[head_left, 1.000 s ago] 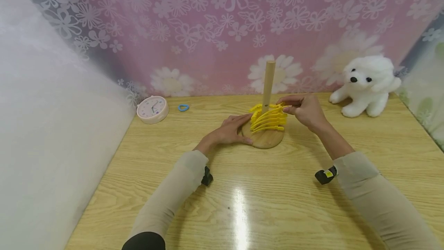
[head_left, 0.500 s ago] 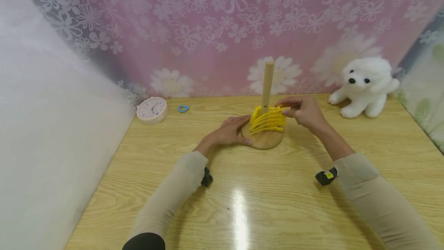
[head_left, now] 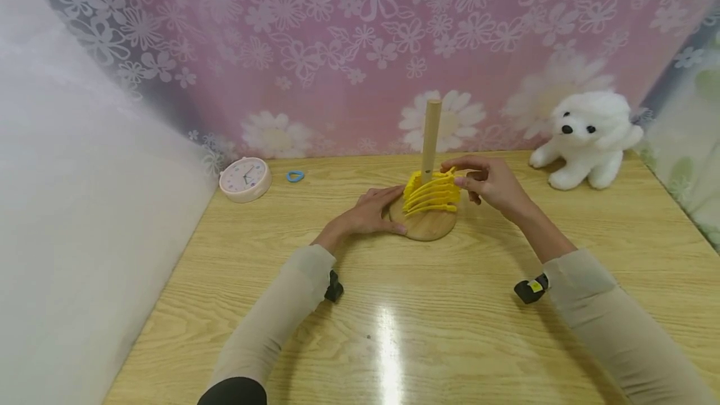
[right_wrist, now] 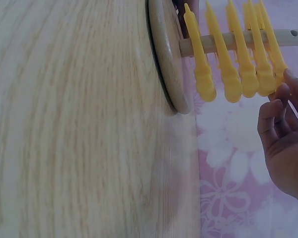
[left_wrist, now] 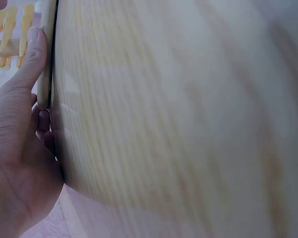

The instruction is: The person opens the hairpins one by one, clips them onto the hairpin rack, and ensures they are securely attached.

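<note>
A pale wooden post [head_left: 430, 136] stands upright on a round wooden base [head_left: 430, 230]. Several curved yellow plastic pieces with knobbed ends [head_left: 432, 195] are stacked around the lower post. My left hand [head_left: 368, 212] grips the base's left side, its thumb on the top face and its fingers around the edge. At the stack's right end, my right hand [head_left: 495, 186] pinches the top yellow piece [right_wrist: 273, 44] between thumb and forefinger. In the right wrist view that piece slants across the post, close over the piece below. The post hides part of the stack's back.
A pink round clock [head_left: 245, 179] stands at the table's back left, with a small blue ring [head_left: 295, 176] beside it. At the back right sits a white plush dog [head_left: 590, 139]. A pink floral curtain [head_left: 337, 55] hangs behind the wooden table [head_left: 450, 330].
The top yellow piece has come down and lined up with the stack; its far left end stuck out a second ago. My right hand stays on it, while the left hand keeps its grip.
</note>
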`<action>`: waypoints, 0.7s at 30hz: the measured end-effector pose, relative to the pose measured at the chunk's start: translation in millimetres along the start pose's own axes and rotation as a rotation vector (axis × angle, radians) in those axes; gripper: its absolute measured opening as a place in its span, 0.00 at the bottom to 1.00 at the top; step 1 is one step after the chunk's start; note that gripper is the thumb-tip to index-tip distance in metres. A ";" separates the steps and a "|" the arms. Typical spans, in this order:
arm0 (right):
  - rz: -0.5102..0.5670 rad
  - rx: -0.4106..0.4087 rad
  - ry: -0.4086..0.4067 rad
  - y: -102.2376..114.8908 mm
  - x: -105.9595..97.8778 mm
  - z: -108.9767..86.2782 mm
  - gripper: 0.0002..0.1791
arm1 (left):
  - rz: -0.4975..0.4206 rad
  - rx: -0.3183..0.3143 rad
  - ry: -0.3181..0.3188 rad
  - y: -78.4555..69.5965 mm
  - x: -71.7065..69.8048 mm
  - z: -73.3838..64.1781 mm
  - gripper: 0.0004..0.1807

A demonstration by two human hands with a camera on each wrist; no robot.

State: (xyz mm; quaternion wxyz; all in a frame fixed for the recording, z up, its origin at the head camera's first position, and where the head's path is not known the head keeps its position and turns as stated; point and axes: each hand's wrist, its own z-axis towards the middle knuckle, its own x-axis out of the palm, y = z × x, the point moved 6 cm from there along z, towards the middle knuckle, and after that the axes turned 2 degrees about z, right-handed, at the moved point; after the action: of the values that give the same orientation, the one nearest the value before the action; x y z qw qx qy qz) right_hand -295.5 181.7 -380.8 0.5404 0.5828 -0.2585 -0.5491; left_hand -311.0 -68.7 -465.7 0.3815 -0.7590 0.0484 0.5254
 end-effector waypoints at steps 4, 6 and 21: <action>0.024 0.000 0.006 -1.5 1.3 -1.0 0.19 | 0.001 0.000 0.002 0.7 0.4 -0.5 0.59; 0.032 -0.001 0.011 -2.0 1.7 -1.0 0.20 | -0.002 -0.003 0.001 1.2 0.1 -1.2 0.59; -0.014 0.043 -0.012 -9.8 -31.0 -23.5 0.27 | 0.021 0.001 0.000 -1.5 -0.5 -6.7 0.55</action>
State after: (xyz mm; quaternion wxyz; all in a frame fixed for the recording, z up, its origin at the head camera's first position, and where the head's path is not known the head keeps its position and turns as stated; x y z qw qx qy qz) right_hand -284.9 220.3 -382.9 0.5223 0.5927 -0.2693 -0.5508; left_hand -305.4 -72.0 -463.4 0.3765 -0.7582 0.0566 0.5293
